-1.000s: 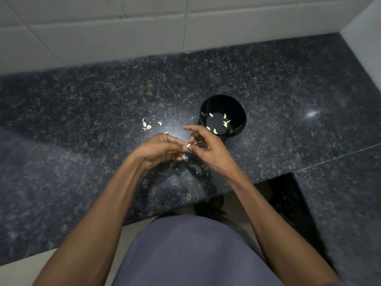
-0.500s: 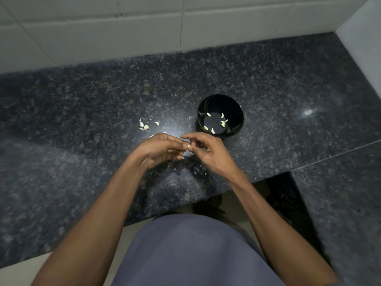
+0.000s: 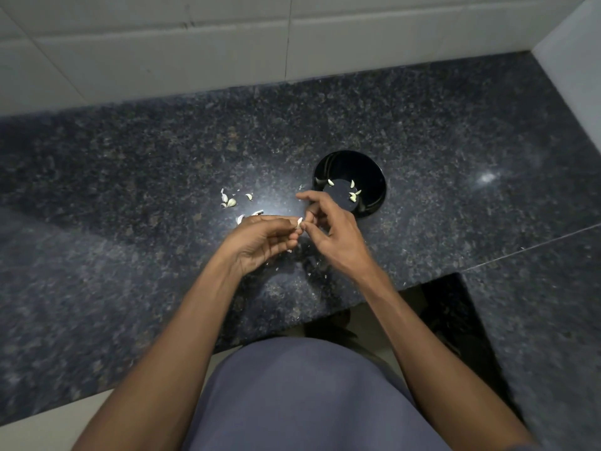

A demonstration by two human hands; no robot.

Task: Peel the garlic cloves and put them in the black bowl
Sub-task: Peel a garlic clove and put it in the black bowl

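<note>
My left hand [image 3: 263, 242] pinches a small pale garlic clove [image 3: 299, 222] at its fingertips. My right hand [image 3: 335, 232] meets it from the right, thumb and fingers pinching the same clove, index finger stretched out to the left. Both hands hover over the dark granite counter, just in front and left of the black bowl [image 3: 374, 177]. Several peeled cloves [image 3: 353, 195] lie on the bowl's bottom. A few unpeeled cloves [image 3: 231, 202] lie on the counter left of the bowl.
Bits of garlic skin [image 3: 309, 273] are scattered on the granite counter [image 3: 130, 190] under my hands. A white tiled wall [image 3: 227, 43] runs along the back and a white wall stands at the right. The counter's front edge has a cut-out near my body.
Both hands stay together on the clove; the fingers have shifted slightly and the clove shows more clearly between them. The view has moved a little.
</note>
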